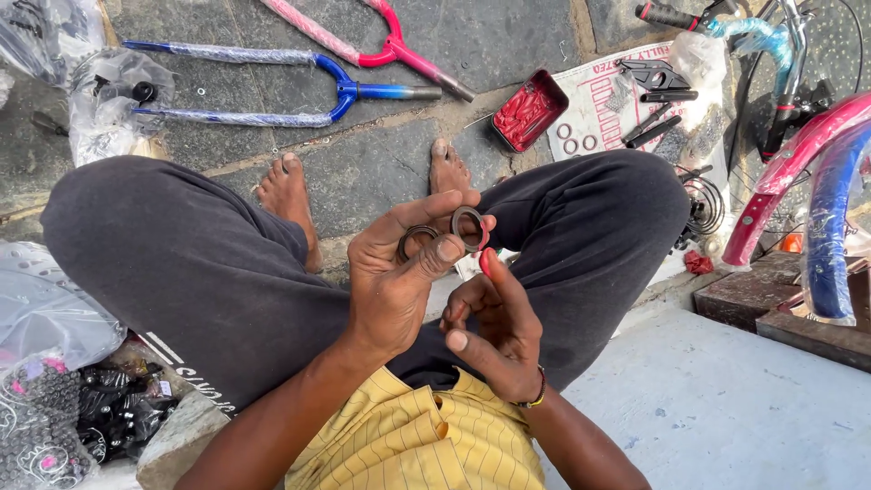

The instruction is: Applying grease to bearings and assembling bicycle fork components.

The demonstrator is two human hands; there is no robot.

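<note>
Head view, looking down at a person seated cross-legged on a stone floor (381, 172). At the centre of the frame the left hand (399, 272) is raised, its fingers (426, 213) closed on two metal rings: one ring (468, 227) is pinched upright between thumb and fingertips, and a second ring (415, 240) sits just beside it, lower and to the left, tucked against the same fingers. The right hand (494, 331) lies just below and to the right of the left hand, holding nothing; its fingers are loosely curled, the index fingertip raised close under the upright ring. Whether that fingertip touches the ring cannot be told.

Upper centre: a blue bicycle fork (299, 86) lies on the floor, with a pink fork (381, 41) above it. To the right of these a small red tray (529, 109) holds red parts, and next to it several loose rings and dark tools rest on a printed sheet (603, 100). At the right edge stand red and blue mudguards (817, 181). Plastic bags of dark parts (63, 408) fill the lower left corner.
</note>
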